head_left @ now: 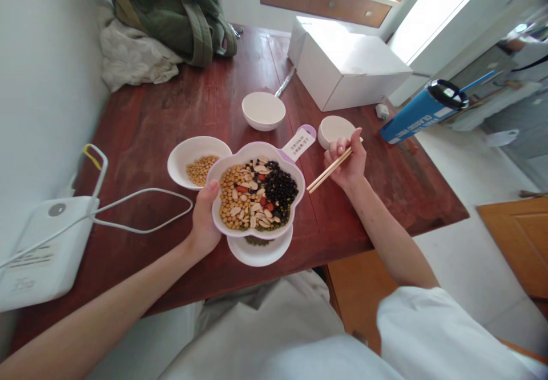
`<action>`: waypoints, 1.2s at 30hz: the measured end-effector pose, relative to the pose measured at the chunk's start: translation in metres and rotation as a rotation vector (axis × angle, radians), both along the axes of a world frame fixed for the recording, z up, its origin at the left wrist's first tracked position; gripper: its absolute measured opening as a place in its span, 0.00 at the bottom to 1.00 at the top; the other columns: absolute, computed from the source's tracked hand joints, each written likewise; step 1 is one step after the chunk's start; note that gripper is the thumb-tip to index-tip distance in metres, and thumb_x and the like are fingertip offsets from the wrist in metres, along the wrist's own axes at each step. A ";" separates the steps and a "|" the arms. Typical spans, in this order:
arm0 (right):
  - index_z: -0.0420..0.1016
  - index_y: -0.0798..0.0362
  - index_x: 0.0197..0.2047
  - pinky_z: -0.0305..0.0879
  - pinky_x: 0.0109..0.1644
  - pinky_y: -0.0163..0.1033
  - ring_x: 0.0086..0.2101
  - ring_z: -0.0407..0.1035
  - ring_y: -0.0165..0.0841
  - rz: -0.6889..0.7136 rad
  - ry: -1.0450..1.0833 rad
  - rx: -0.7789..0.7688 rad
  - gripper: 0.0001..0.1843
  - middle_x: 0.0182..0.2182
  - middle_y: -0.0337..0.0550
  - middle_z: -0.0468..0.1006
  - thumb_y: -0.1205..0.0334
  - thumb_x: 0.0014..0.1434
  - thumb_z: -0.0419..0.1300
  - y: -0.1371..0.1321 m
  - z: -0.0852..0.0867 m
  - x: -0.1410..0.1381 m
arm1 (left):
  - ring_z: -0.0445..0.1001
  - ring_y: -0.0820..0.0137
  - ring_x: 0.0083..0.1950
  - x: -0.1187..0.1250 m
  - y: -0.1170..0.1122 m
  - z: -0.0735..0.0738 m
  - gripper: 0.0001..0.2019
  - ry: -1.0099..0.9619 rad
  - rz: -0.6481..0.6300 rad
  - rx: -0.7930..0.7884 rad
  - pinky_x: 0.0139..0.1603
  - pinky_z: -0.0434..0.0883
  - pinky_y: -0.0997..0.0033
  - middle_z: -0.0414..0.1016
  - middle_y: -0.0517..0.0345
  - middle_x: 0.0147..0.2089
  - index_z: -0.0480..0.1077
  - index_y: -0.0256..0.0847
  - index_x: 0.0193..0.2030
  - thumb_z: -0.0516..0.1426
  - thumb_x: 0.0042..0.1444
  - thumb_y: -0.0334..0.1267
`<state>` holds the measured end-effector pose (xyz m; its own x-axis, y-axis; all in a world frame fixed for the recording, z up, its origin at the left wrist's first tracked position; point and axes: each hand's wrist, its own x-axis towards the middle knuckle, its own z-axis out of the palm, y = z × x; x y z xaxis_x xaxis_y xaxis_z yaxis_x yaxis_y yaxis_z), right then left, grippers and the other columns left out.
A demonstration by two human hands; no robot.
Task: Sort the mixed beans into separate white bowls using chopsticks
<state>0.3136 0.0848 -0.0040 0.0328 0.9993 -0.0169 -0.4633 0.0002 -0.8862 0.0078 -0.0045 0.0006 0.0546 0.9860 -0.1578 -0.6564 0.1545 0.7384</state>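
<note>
My left hand (204,215) grips the left rim of a flower-shaped lilac bowl (257,150) filled with mixed beans: yellow soybeans, black beans, red beans and pale kernels. The bowl is lifted slightly above a white dish (259,252) holding a few green beans. My right hand (346,160) is closed on a pair of wooden chopsticks (327,172), their tips pointing at the bowl's right edge. A white bowl (188,153) with soybeans sits left of the lilac bowl. Two more white bowls, one (263,110) behind and one (333,129) by my right hand, look empty.
The dark red wooden table (171,106) carries a white cardboard box (346,66) at the back right, a green bag (171,9) on pale cloth at the back left, and a white device (43,243) with a cable at the left. A blue tube (419,112) lies off the right edge.
</note>
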 end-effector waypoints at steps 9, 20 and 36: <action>0.66 0.49 0.16 0.38 0.13 0.33 0.10 0.49 0.23 0.012 -0.021 0.008 0.44 0.12 0.32 0.60 0.19 0.63 0.61 0.000 -0.003 0.002 | 0.78 0.44 0.72 0.001 0.001 0.005 0.23 0.017 0.054 -0.002 0.70 0.80 0.48 0.89 0.54 0.55 0.83 0.48 0.54 0.72 0.54 0.53; 0.70 0.49 0.16 0.39 0.13 0.33 0.10 0.51 0.23 0.080 0.006 0.049 0.42 0.12 0.33 0.61 0.21 0.61 0.66 0.000 -0.006 0.002 | 0.72 0.43 0.77 0.002 -0.003 0.009 0.21 0.005 0.073 -0.014 0.74 0.76 0.52 0.88 0.60 0.58 0.82 0.48 0.55 0.71 0.57 0.52; 0.68 0.49 0.18 0.40 0.13 0.33 0.11 0.51 0.24 0.118 -0.004 0.081 0.41 0.13 0.33 0.60 0.23 0.63 0.66 0.001 -0.012 0.005 | 0.74 0.45 0.76 0.006 0.001 0.007 0.26 -0.036 0.173 -0.006 0.77 0.73 0.47 0.89 0.57 0.59 0.83 0.46 0.56 0.73 0.51 0.53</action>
<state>0.3183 0.0856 -0.0162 -0.0850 0.9944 0.0636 -0.4609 0.0174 -0.8873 0.0137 -0.0036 0.0079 -0.1099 0.9802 -0.1648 -0.6997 0.0415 0.7132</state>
